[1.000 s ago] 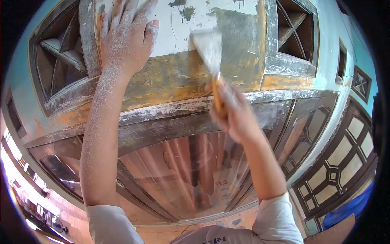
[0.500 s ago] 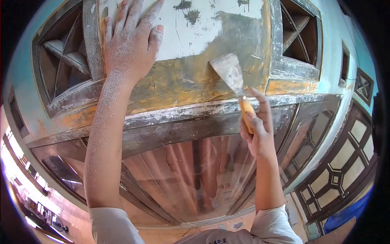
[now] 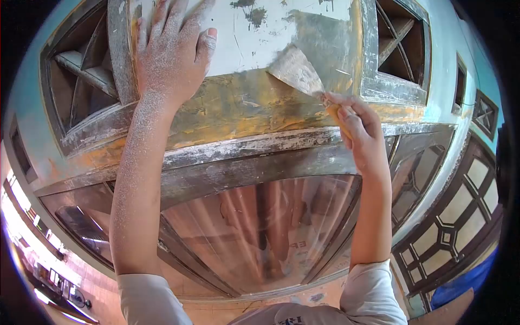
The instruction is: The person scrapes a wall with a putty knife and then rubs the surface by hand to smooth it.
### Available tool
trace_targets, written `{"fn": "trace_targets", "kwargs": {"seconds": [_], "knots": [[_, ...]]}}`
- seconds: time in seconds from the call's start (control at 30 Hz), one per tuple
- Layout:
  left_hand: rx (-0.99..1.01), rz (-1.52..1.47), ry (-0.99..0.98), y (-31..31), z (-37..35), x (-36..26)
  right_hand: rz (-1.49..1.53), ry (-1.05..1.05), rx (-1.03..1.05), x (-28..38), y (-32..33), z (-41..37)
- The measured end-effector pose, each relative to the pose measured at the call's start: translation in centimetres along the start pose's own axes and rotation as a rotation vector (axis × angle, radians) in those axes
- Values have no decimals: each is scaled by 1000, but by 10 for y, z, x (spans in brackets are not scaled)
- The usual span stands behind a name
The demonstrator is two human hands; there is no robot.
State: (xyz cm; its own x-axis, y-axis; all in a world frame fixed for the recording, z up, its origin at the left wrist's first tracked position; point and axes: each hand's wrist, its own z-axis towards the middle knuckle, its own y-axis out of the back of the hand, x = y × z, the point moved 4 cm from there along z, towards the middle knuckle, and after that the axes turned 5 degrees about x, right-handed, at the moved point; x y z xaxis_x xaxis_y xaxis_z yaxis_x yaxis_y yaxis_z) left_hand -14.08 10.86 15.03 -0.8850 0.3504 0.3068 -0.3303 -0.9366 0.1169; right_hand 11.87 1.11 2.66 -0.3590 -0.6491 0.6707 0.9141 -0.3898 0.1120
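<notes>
My right hand point(image 3: 358, 122) grips a paint scraper point(image 3: 297, 71) by its yellowish handle. The broad, stained metal blade points up and left, over the lower edge of the white paint on a wooden panel point(image 3: 244, 38). Around that white paint the wood shows bare grey-brown and streaks of yellow. Dusted with pale flakes, my left hand point(image 3: 172, 51) lies flat against the panel's left side, fingers spread upward; its fingertips reach the top edge of the view.
Crossed-bar window openings point(image 3: 86, 76) flank the panel. Below runs a worn, flaking ledge point(image 3: 260, 143) above glass panes point(image 3: 260, 233) with reflections. A dark lattice-framed door point(image 3: 447, 233) stands at right, with blue material point(image 3: 463, 284) beneath. Tiled floor shows at lower left.
My right hand has moved up and right, and the scraper has tilted so its blade lies further left and higher on the panel. My left hand stays almost in place.
</notes>
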Motion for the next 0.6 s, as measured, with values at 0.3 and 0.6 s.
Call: {"fn": "trace_targets", "kwargs": {"seconds": [0.3, 0.6], "knots": [[8, -15, 13, 6, 0, -1, -59, -1, 8, 12, -1, 3], [-35, 50, -47, 1, -3, 1, -167, 80, 14, 18, 1, 3]]}}
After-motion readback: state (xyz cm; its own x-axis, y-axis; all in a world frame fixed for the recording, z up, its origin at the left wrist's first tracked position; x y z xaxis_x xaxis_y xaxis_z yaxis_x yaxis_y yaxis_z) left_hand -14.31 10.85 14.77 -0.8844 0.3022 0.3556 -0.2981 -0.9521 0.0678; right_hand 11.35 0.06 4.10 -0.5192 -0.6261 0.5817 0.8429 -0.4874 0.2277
